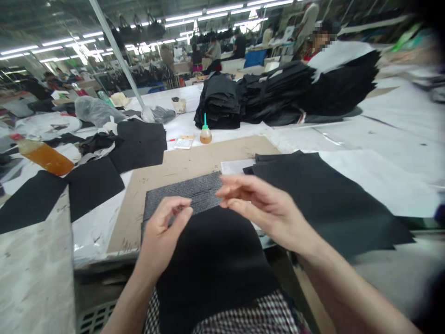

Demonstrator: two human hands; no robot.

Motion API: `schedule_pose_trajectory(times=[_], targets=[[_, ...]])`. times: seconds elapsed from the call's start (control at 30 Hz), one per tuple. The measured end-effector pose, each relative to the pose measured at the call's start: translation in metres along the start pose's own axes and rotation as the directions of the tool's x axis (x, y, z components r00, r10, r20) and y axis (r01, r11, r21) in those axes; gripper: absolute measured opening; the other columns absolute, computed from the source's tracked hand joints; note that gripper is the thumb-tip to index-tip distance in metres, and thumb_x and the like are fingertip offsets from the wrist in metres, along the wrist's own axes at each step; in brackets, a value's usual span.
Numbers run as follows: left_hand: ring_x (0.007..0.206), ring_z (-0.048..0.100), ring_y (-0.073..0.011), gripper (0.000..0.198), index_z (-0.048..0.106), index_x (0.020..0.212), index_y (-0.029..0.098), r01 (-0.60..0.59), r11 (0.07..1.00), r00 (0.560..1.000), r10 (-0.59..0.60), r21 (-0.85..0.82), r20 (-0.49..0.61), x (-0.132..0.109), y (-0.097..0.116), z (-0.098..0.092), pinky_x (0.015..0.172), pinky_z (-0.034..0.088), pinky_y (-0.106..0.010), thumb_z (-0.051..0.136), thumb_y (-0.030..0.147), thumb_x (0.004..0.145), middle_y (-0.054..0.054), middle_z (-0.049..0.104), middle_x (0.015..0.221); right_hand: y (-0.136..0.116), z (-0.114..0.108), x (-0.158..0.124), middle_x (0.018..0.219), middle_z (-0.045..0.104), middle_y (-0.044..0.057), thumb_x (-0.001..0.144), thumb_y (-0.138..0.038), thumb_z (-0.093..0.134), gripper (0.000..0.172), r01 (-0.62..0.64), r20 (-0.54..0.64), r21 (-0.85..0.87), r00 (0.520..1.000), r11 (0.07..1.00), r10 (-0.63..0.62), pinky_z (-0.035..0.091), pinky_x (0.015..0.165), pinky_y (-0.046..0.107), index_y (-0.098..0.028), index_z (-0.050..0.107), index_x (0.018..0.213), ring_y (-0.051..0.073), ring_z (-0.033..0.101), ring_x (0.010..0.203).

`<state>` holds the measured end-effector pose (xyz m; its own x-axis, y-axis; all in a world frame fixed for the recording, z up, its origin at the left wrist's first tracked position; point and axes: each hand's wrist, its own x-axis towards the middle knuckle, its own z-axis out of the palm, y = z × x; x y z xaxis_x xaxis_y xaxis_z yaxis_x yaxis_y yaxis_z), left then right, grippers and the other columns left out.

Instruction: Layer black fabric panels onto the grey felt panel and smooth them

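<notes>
My left hand hovers over a black fabric piece that hangs from the table edge onto my lap. Its thumb and forefinger are pinched together; what they hold is too small to make out. My right hand is beside it, fingers stretched out and slightly curled, holding nothing. Under both hands lies a grey ribbed mat on a brown cardboard sheet.
A stack of black fabric sheets lies to the right on white paper. A small glue bottle with a green tip stands behind the cardboard. An orange bottle lies at left among black cut pieces. Piles of black cloth and other workers are further back.
</notes>
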<state>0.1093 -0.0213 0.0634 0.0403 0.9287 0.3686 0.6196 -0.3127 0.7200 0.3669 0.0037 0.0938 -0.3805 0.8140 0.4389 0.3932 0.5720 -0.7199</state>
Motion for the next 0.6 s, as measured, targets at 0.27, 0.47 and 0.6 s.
schedule_pose_trajectory(times=[0.27,0.47,0.6], targets=[[0.110,0.054,-0.0256,0.013,0.068,0.103,0.028,-0.161,0.903,0.984,0.117,0.398,0.133,0.006,-0.043,0.078,0.097,0.042,-0.046,0.060,0.024,0.093,-0.005,0.061,0.115,0.102,0.040,-0.017,0.118,0.061,0.011,0.098,-0.022,0.054,0.029,0.166,0.186,-0.447,0.978,0.879,-0.091,0.052,0.097,0.046,-0.021,0.059,0.126,0.026,0.057,0.111],[0.110,0.053,-0.0247,0.010,0.067,0.098,0.027,-0.150,0.904,0.980,0.083,0.400,0.179,0.010,-0.043,0.084,0.096,0.040,-0.045,0.063,0.022,0.091,-0.004,0.061,0.113,0.110,0.045,-0.017,0.116,0.059,0.010,0.094,-0.024,0.062,0.034,0.143,0.190,-0.478,0.980,0.866,-0.056,0.052,0.094,0.045,-0.022,0.058,0.128,0.026,0.056,0.108],[0.114,0.052,-0.0257,0.011,0.066,0.101,0.027,-0.127,0.910,0.984,0.065,0.394,0.167,0.012,-0.043,0.085,0.097,0.040,-0.046,0.063,0.023,0.091,-0.005,0.059,0.120,0.112,0.044,-0.019,0.118,0.057,0.010,0.095,-0.025,0.061,0.036,0.132,0.180,-0.467,0.982,0.874,-0.052,0.052,0.095,0.045,-0.022,0.057,0.130,0.027,0.055,0.109]])
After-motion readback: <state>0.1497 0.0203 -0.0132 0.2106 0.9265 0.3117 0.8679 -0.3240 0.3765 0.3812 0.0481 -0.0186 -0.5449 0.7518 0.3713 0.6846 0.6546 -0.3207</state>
